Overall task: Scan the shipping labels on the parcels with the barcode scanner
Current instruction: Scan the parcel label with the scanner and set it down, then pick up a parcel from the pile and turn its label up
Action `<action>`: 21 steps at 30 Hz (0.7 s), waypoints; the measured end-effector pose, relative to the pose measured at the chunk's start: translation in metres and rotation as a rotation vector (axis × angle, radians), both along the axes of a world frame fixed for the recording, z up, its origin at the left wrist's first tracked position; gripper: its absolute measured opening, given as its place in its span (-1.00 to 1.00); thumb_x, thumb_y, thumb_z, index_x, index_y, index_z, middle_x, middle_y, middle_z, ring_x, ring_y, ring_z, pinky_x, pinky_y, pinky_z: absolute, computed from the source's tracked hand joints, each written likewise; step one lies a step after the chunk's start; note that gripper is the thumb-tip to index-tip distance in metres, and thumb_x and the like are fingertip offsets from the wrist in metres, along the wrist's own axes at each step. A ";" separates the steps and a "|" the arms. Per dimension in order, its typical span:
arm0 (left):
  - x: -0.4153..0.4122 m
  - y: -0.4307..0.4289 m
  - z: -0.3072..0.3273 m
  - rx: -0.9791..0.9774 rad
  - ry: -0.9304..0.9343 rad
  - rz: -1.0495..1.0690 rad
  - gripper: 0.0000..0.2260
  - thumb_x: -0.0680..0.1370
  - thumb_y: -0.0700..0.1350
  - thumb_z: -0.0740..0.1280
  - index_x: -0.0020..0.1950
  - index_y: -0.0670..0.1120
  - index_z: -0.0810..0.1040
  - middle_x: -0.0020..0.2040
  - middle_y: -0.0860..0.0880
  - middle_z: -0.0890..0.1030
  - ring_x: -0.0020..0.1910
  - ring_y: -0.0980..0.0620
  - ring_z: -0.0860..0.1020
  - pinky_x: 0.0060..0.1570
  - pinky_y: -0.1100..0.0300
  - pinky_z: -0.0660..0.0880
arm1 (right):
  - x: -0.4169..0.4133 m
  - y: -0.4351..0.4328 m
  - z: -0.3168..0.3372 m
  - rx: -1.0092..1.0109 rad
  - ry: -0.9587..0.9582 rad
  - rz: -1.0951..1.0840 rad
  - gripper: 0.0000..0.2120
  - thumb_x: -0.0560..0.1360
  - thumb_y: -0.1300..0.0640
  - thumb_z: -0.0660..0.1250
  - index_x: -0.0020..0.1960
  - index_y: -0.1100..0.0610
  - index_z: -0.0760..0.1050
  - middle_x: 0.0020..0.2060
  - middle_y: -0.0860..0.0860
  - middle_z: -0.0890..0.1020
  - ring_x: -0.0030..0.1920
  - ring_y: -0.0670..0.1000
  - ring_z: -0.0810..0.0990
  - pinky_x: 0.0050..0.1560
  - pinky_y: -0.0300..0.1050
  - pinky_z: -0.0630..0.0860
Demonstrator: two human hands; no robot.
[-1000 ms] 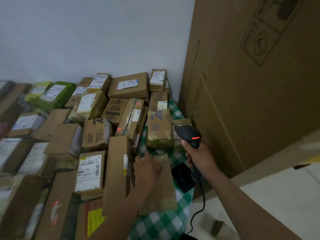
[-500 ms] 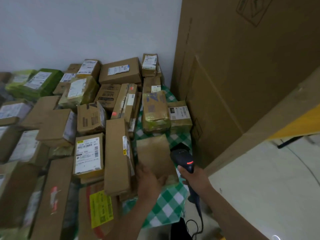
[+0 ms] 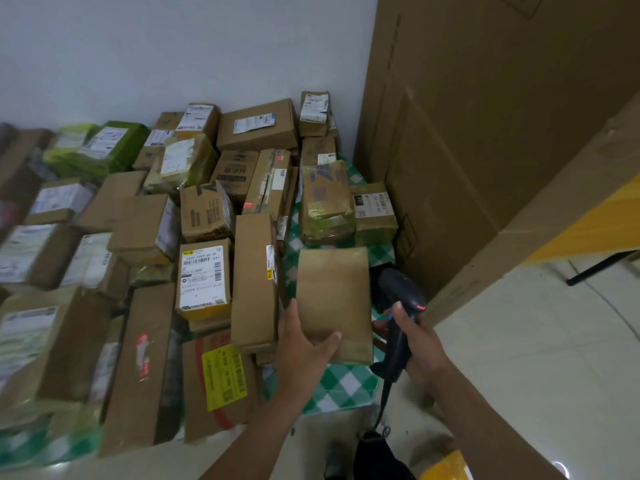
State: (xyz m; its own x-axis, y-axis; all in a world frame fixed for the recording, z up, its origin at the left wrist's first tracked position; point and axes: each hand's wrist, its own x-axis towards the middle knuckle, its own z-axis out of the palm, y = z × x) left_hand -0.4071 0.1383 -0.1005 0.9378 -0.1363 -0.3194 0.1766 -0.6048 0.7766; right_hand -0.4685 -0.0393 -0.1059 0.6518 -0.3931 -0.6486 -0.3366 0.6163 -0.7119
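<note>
At lower centre, the right hand, gripping the scanner, is lowering it beside the parcel the left hand is pinching.

- My left hand, at lower centre of the frame, is bare, fingers and wrist alike.
- My right hand, just right of it, is bare too; its thumbnail shows short and pale.
- My left forearm and right forearm are bare down to the bottom edge.
- A black creased shape sits at bottom centre; I cannot tell whether it is my clothing.
</note>
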 end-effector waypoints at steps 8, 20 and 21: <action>-0.036 0.017 0.027 -0.220 -0.023 0.139 -0.19 0.35 0.12 0.54 0.53 0.04 0.29 0.40 -0.01 0.36 0.34 0.00 0.40 0.32 0.02 0.43 | -0.013 0.002 0.034 -0.040 -0.130 0.093 -0.52 0.42 -0.02 0.38 0.29 0.13 0.50 0.12 0.15 0.66 0.11 0.18 0.65 0.05 0.19 0.59; -0.062 0.015 0.075 -0.337 0.078 0.213 -0.16 0.40 -0.09 0.53 0.57 0.13 0.15 0.42 0.01 0.39 0.34 -0.07 0.42 0.30 -0.02 0.41 | -0.043 0.000 0.066 -0.413 -0.155 0.122 -0.74 0.51 0.11 0.42 0.17 0.13 0.56 -0.05 0.06 0.70 -0.05 0.03 0.68 -0.02 -0.08 0.61; -0.063 0.014 0.078 -0.279 0.054 0.218 -0.12 0.38 -0.04 0.54 0.58 0.11 0.13 0.45 -0.01 0.37 0.36 -0.09 0.40 0.34 -0.06 0.39 | -0.043 0.002 0.070 -0.431 -0.164 0.133 -0.76 0.50 0.10 0.42 0.15 0.13 0.56 -0.04 0.08 0.70 -0.05 0.04 0.69 -0.03 -0.08 0.61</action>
